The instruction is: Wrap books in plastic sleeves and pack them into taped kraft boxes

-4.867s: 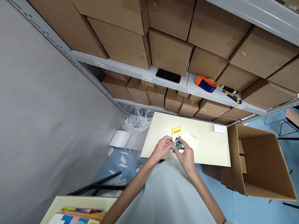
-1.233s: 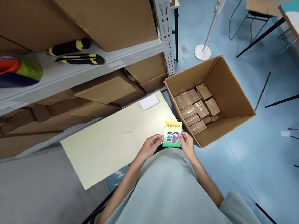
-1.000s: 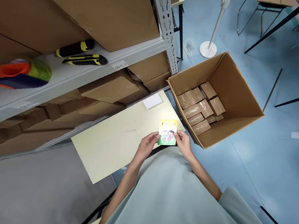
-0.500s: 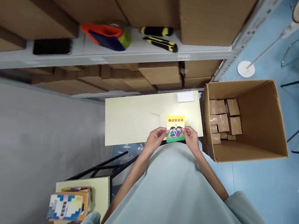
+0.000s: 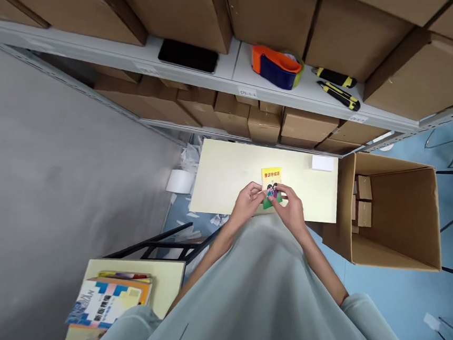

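Close to my body, a small booklet (image 5: 271,175) with a yellow and green cover, red Chinese characters and two cartoon children is held over the near edge of a pale table (image 5: 226,175). My left hand (image 5: 247,199) pinches its lower left edge. On the other side, my right hand (image 5: 289,210) grips the lower right part, its thumb and fingers lying over the cartoon figures. The booklet tilts slightly. A white rectangular block (image 5: 322,163), perhaps a stack of cards, lies at the table's far right corner.
An open carton (image 5: 405,217) holding small brown boxes stands right of the table. Ahead, a shelf carries cardboard boxes, a black phone (image 5: 188,56), an orange and blue band (image 5: 277,68) and box cutters (image 5: 338,92). Books (image 5: 107,302) lie on a stool at lower left.
My view has swung left, so the shelf and carton sit farther right. My right fingers have moved inward over the booklet's cover, and the booklet has tilted.
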A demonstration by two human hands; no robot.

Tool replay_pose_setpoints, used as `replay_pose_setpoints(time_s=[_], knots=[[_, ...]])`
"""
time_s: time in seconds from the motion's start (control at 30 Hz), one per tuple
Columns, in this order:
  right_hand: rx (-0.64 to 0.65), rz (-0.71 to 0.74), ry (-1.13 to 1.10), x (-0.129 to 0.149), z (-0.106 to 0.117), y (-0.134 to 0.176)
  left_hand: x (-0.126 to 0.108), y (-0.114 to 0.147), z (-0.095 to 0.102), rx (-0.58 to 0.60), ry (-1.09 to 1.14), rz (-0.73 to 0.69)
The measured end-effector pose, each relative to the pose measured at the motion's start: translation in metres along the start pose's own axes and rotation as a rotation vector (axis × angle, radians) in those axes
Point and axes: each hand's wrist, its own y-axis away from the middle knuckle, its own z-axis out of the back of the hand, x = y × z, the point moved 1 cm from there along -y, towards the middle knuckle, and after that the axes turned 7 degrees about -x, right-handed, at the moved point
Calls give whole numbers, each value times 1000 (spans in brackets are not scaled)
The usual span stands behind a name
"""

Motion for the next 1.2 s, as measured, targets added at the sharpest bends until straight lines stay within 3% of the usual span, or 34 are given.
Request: replay_pose_setpoints(time_s=[0.1,0.2,0.37,0.47,0.53,0.67,0.83,0.93,1.0,1.2], knots=[[3,-64,-41,11,-45,2,-10,-5,30,107,-16,-59],[-70,-124,-114,15,-70,-1,-17,-14,57,201,-17,-88],[-67,-247,-354,25,-77,0,-14,-39,95,28,-89,-123],[-61,-289,-418,31,-78,3,-13,-49,104,110,-77,-53],[-49,-302,-442,30,-81,2,-15,-50,104,168,-41,-3],[-41,-279,-384,19,-82,-10,-22,-48,98,128,28,20],[-226,-89,-70,16,-71,-25,-21,-44,81,1,44,-26],[-91,-65,-92,25,-70,-25,-20,-38,68,-95,31,-52],[18,-88,-166,29,-73,-23,-22,-31,59,-90,18,-83],[29,-176,-327,24,-71,-28,-31,-11,41,-47,-106,-231]])
